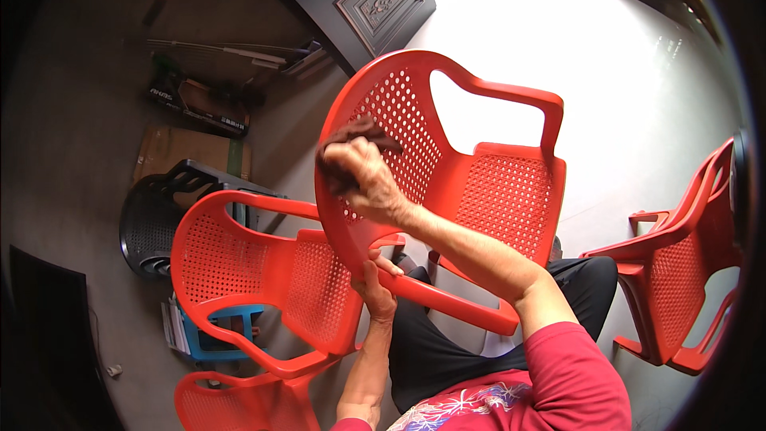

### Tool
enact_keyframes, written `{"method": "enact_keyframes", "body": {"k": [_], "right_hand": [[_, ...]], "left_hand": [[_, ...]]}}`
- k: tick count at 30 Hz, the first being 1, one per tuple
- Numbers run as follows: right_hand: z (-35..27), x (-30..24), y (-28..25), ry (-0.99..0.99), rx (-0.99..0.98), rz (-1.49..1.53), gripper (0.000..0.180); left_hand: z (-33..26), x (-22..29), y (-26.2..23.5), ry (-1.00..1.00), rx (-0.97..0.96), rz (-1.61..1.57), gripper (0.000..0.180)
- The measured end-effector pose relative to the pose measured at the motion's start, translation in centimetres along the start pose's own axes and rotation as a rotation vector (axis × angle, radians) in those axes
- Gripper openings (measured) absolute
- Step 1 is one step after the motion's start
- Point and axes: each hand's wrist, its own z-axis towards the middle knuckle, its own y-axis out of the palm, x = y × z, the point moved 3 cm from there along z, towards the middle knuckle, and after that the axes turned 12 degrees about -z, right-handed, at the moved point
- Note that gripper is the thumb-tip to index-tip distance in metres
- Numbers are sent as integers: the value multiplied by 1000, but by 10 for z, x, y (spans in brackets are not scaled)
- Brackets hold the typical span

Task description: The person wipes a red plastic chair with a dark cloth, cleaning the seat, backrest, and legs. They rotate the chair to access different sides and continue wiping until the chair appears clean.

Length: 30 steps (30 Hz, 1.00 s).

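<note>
A red plastic armchair with a perforated back and seat stands in front of me, its back toward the left. My right hand is closed around a dark brown cloth and presses it on the inner face of the backrest near its top rim. My left hand grips the red chair where the near armrest meets the back, fingers curled over the edge. My right forearm crosses above the near armrest.
More red chairs stand to the left, at the lower left and at the right. Behind the left one are a black chair, a blue stool and a cardboard box. A dark panelled door stands beyond.
</note>
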Motion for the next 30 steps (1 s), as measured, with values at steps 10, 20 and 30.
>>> {"method": "enact_keyframes", "body": {"k": [10,20,30], "right_hand": [[-153,-41,-23,-85,-438,-208,39],[-243,-88,-127,-259,-562,-809,11],[-356,-41,-237,1042,-88,144,29]], "left_hand": [[-9,10,2,-224,-330,-194,83],[-5,46,-10,-112,118,33,37],[-43,75,82,922,-185,1201,50]]}}
